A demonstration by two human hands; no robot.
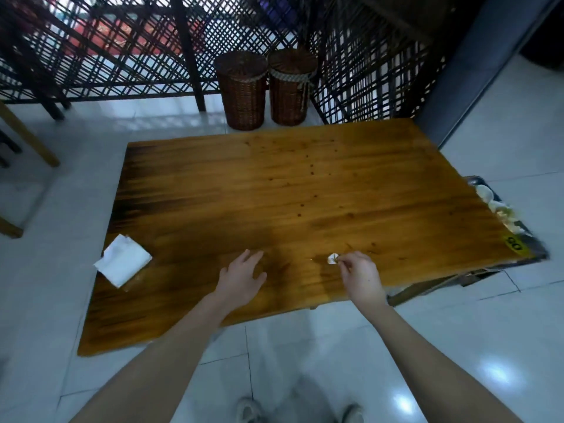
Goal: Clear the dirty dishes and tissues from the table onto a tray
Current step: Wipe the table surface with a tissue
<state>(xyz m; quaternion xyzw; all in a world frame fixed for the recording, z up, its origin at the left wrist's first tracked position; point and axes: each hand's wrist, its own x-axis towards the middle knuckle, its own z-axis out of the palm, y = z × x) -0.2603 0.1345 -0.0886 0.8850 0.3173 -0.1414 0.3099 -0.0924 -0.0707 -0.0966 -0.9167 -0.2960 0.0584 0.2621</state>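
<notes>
Right hand pinches small crumpled white tissue scrap near front edge of brown wooden tabletop. Left hand alongside, fingers spread, empty. Folded white tissue overhangs left edge. Dark tray of dirty dishes past right edge.

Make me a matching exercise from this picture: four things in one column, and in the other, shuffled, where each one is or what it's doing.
Column 1
1. left hand
2. right hand
3. flat white tissue
4. tray

Column 2
A. beside the right edge of the table, holding dishes
B. pinching a small crumpled tissue
C. lying at the table's left edge
D. open, fingers relaxed, over the table

Pairs: 1-D, 2-B, 3-C, 4-A
</notes>
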